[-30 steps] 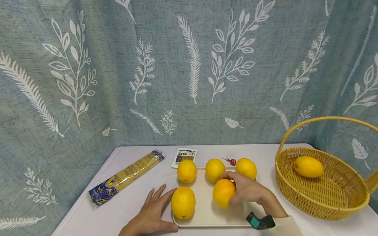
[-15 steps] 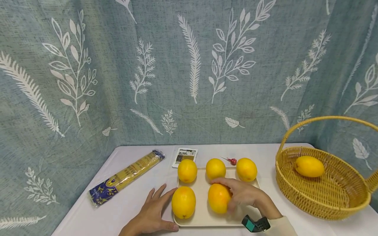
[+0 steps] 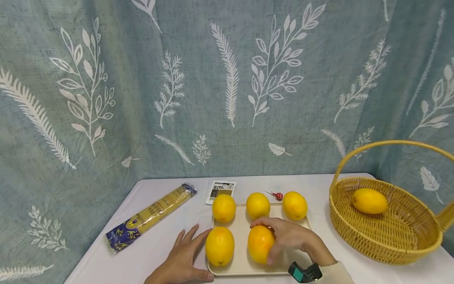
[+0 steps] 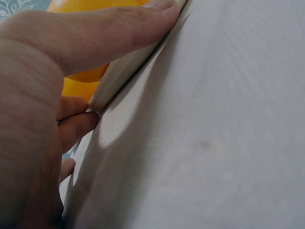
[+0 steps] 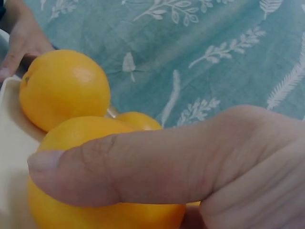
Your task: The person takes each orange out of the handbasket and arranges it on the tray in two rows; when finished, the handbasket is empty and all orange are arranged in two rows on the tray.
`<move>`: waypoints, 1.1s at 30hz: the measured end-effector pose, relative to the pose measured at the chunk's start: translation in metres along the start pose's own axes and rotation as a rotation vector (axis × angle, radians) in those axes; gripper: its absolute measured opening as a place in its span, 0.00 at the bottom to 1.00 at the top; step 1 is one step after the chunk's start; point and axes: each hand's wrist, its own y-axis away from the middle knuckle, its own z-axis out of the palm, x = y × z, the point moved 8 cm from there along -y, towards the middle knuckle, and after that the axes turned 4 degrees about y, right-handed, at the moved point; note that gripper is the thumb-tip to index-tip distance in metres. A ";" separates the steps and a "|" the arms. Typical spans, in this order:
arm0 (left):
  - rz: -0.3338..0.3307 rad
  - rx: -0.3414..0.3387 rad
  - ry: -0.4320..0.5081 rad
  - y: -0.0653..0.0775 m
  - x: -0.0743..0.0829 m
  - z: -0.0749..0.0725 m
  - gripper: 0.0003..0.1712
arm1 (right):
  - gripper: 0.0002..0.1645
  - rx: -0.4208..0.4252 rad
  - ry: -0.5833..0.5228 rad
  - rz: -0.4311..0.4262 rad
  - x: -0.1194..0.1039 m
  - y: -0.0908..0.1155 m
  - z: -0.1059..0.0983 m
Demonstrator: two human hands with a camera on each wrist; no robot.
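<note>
In the head view my right hand (image 3: 292, 238) grips an orange (image 3: 260, 245) over the right part of a cream tray (image 3: 241, 228). The right wrist view shows the thumb (image 5: 119, 167) across the side of that fruit. My left hand (image 3: 181, 257) is spread at the tray's left front corner, and in the left wrist view its thumb (image 4: 109, 38) lies along the tray rim (image 4: 121, 74). Close to this hand sits another orange (image 3: 220, 246). Three more line the tray's back: a left orange (image 3: 224, 208), a middle orange (image 3: 258, 206) and a right orange (image 3: 295, 206).
A wicker basket (image 3: 376, 246) with a tall handle stands at the right, holding an oblong yellow fruit (image 3: 370, 200). To the left lies a pack of spaghetti (image 3: 152, 217). Behind the tray are a white packet (image 3: 221, 189) and a red lollipop (image 3: 278, 196). A leaf-patterned curtain (image 3: 198, 90) hangs behind.
The right hand has brought its orange left and toward the front of the tray, closer to the front-left orange. The left hand has stayed at the tray's corner.
</note>
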 end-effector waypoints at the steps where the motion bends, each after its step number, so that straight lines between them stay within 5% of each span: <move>1: 0.003 -0.003 0.002 0.000 0.000 0.001 0.69 | 0.52 -0.006 -0.003 -0.001 0.002 -0.001 0.000; 6: 0.007 -0.004 0.002 0.000 0.000 0.002 0.69 | 0.55 -0.043 0.066 -0.055 0.020 -0.007 -0.003; 15: 0.016 -0.003 -0.006 0.001 0.000 0.001 0.69 | 0.55 0.007 0.037 -0.069 -0.007 0.002 -0.002; 20: 0.002 -0.002 -0.004 0.001 -0.001 0.001 0.68 | 0.51 -0.035 0.037 -0.119 0.011 -0.010 0.003; 33: 0.014 0.003 -0.010 0.001 0.001 0.000 0.68 | 0.57 -0.023 0.013 -0.114 -0.009 0.002 -0.001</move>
